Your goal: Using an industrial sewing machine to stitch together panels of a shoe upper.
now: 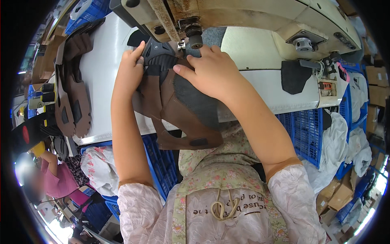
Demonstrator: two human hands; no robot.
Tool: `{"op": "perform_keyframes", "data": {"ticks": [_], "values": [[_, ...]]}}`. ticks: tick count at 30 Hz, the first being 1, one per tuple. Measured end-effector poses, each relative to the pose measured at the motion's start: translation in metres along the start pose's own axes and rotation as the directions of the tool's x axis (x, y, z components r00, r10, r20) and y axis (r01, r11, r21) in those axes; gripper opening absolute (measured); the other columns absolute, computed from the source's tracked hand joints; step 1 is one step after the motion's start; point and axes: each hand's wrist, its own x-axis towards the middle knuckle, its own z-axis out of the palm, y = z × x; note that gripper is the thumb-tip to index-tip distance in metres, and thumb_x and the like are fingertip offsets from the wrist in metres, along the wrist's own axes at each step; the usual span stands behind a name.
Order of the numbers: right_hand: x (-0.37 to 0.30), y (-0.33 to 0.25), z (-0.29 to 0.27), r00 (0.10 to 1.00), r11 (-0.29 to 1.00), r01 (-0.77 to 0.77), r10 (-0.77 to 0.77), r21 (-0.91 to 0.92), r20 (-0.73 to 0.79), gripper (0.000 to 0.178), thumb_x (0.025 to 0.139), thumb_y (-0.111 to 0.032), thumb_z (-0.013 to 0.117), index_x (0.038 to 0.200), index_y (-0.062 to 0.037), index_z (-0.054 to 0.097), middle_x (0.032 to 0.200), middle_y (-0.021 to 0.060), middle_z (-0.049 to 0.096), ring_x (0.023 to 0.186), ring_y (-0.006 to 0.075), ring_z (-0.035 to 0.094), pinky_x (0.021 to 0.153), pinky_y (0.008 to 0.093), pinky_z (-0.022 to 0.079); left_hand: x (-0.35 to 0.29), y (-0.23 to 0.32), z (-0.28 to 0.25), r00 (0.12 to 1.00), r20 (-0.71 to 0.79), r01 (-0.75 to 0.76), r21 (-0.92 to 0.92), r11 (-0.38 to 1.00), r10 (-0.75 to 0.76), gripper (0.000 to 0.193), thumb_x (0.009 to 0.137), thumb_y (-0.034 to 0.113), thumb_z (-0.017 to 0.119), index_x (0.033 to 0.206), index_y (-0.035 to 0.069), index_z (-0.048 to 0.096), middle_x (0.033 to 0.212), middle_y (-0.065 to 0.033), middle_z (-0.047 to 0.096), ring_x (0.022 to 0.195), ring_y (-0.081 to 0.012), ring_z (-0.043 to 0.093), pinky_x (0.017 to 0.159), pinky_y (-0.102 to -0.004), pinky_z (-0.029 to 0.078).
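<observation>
A brown and black shoe upper (189,118) lies on the sewing machine's white bed and hangs over its front edge. Its black ribbed part (160,57) sits beside the presser foot (181,44). My left hand (132,67) grips the upper's left edge, index finger pointing up along it. On the other side, my right hand (213,71) holds the upper's dark lining, with the thumb laid across it and the fingertips curled close to the needle area. The needle tip and the exact stitch spot are hidden behind the machine head.
The machine arm (248,16) spans the top. More brown upper pieces (73,89) are stacked at the left of the table. A black piece (294,77) lies at the right. Blue crates (306,134) and white bags stand below. Another person in pink (61,181) is at lower left.
</observation>
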Motion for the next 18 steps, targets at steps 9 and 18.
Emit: {"op": "perform_keyframes", "data": {"ticks": [9, 18], "values": [[0.001, 0.009, 0.003, 1.0, 0.995, 0.0, 0.001, 0.104, -0.003, 0.043, 0.093, -0.045, 0.061, 0.092, -0.005, 0.077, 0.098, 0.0146, 0.064, 0.097, 0.0322, 0.059, 0.084, 0.0435, 0.05, 0.025, -0.014, 0.002, 0.996, 0.058, -0.079, 0.117, 0.99, 0.073, 0.042, 0.096, 0.007, 0.055, 0.136, 0.019, 0.061, 0.123, -0.0182, 0.06, 0.116, -0.0359, 0.056, 0.102, -0.0389, 0.043], [-0.001, 0.005, 0.004, 0.999, 0.99, -0.015, 0.008, 0.139, 0.051, 0.041, 0.093, -0.042, 0.061, 0.106, -0.0051, 0.075, 0.11, 0.0153, 0.062, 0.105, 0.0321, 0.056, 0.089, 0.0437, 0.049, 0.037, -0.023, 0.001, 0.99, 0.079, -0.133, 0.193, 0.972, 0.12, 0.044, 0.094, 0.007, 0.056, 0.135, 0.022, 0.062, 0.127, -0.0171, 0.06, 0.115, -0.0378, 0.054, 0.105, -0.0417, 0.041]]}}
